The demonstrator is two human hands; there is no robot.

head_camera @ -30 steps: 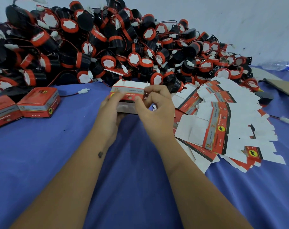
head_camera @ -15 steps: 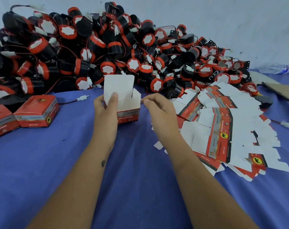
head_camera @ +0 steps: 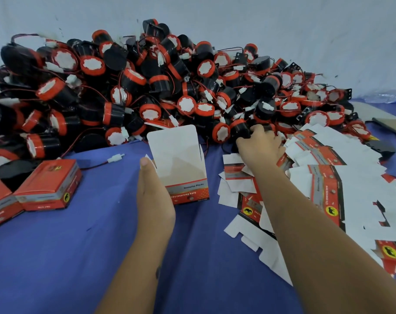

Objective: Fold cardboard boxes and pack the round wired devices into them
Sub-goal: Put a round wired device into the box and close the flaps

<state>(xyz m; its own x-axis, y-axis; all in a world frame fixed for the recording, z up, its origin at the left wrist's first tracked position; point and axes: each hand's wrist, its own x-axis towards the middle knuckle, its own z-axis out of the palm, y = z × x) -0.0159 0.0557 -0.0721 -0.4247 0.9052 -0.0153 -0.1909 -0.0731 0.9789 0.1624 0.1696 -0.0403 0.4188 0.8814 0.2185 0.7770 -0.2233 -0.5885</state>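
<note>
1. At far left on the blue cloth (head_camera: 56, 257): two finished boxes (head_camera: 48, 185), closed, well apart from both hands
2. Left of centre: left hand (head_camera: 155, 193) gripping the open box (head_camera: 181, 168) by its near left wall, thumb up along the edge flap; other fingers hidden behind the cardboard, so exact curl impossible to tell
3. Box upright, mouth facing up and slightly toward the camera, tall lid flap standing at the back, long axis vertical
4. Behind and across the top: heap of round wired devices (head_camera: 147, 87), black bodies with red rims
5. Right of the box: right hand (head_camera: 260, 141) at the heap's near edge, fingers curled down onto a dark device (head_camera: 241, 132); full grasp not certain
6. Device up and right of the box mouth, near it; right hand clearly nearer; likely a short carry down and left
7. Far right: spread of flat box blanks (head_camera: 342, 189) under the right forearm
</note>
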